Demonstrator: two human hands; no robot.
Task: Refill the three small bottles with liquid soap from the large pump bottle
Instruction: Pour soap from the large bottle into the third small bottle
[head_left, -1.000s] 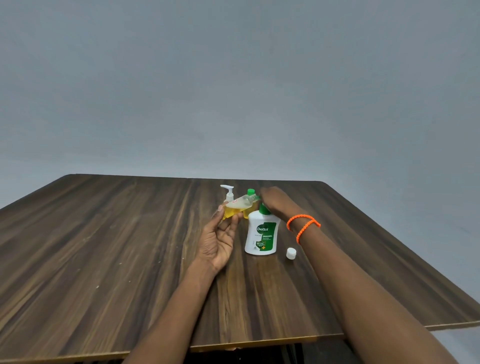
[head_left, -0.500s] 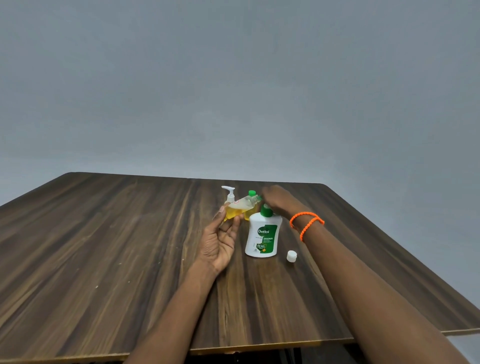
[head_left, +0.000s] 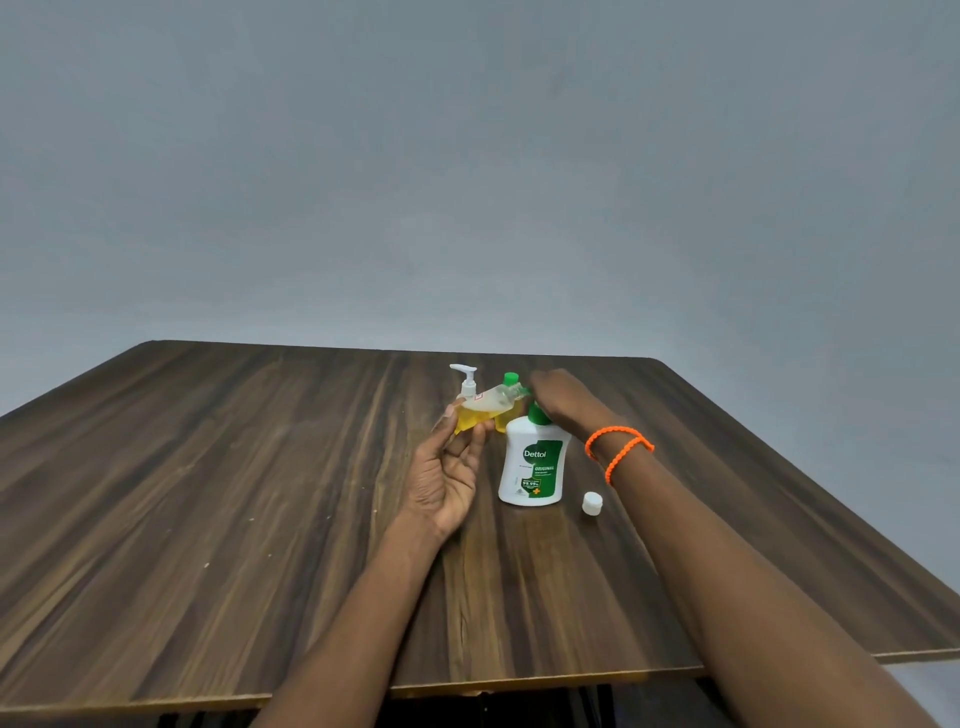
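Observation:
The large white Dettol pump bottle (head_left: 532, 465) with a green pump head stands upright mid-table. My right hand (head_left: 563, 397) lies on top of its pump head, fingers curved over it. My left hand (head_left: 449, 467) pinches a small clear bottle (head_left: 480, 410) of yellow soap by its base, tilted with its open neck at the pump's spout. Behind stand a small bottle with a white pump (head_left: 466, 382) and a small bottle with a green cap (head_left: 510, 382). A small white cap (head_left: 591, 503) lies on the table to the right of the Dettol bottle.
The dark wooden table (head_left: 234, 493) spreads wide to the left and toward me, its front edge near the bottom of the view. A plain grey wall rises behind it. Orange bead bracelets (head_left: 618, 449) circle my right wrist.
Nothing has changed in the hold: both hands and the tilted small bottle stay at the pump; only the camera view has shifted slightly.

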